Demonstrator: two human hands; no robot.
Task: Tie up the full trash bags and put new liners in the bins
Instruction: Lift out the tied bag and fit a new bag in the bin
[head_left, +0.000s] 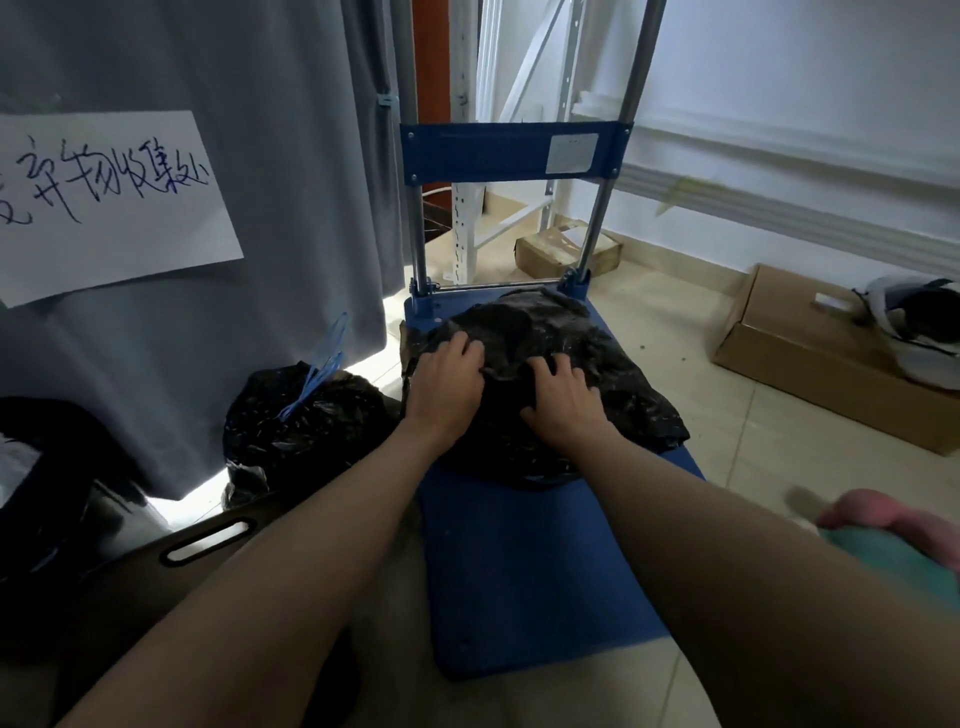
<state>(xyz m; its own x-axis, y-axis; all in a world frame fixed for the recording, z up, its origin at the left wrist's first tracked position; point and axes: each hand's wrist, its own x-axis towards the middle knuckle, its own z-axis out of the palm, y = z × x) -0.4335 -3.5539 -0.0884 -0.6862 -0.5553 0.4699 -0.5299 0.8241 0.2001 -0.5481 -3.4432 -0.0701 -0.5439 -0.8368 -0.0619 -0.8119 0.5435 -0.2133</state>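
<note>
A blue platform trolley stands on the pale tiled floor, its deck carrying one black trash bag at the handle end. On the tiles to its left sits a second black bag (tied with a blue strip); to the right lies a flat cardboard box.

A blue cart stands on the tiled floor ahead of me, its handle posts rising by a grey curtain. A handwritten paper sign hangs on that curtain. To my right lies a flat cardboard box, with a smaller box behind the cart near a white rack.
</note>
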